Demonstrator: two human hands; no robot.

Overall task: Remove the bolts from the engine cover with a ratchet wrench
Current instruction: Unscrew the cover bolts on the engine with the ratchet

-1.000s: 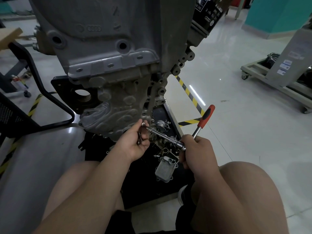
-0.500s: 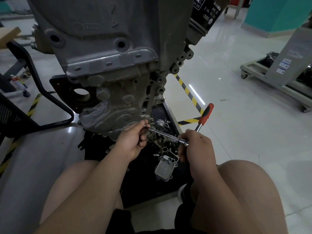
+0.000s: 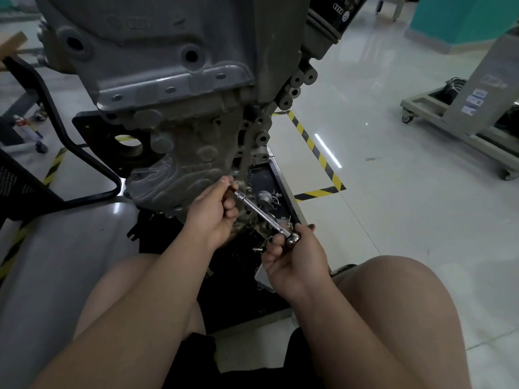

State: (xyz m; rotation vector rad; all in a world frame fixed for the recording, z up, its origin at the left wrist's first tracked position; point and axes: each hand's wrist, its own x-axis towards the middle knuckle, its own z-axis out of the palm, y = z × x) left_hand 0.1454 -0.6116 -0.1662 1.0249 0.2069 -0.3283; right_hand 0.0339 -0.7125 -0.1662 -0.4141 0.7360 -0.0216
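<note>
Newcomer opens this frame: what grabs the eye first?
The big grey engine fills the upper left. Below it a chrome ratchet slants down-right: the left grip holds its tip at the engine, the right grip holds its head. Yellow-black floor tape runs to the right.

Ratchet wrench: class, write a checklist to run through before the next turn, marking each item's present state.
1. Left hand grips the socket end of the silver extension bar: ok.
2. Right hand holds the shiny round ratchet head: ok.
3. Socket seated on a bolt of the grey cast-metal engine cover: cannot tell, fingers hide it.
4. Wrench handle free to swing: cannot tell, it is not visible.
5. Black tray lies below the work to catch parts: ok.
</note>
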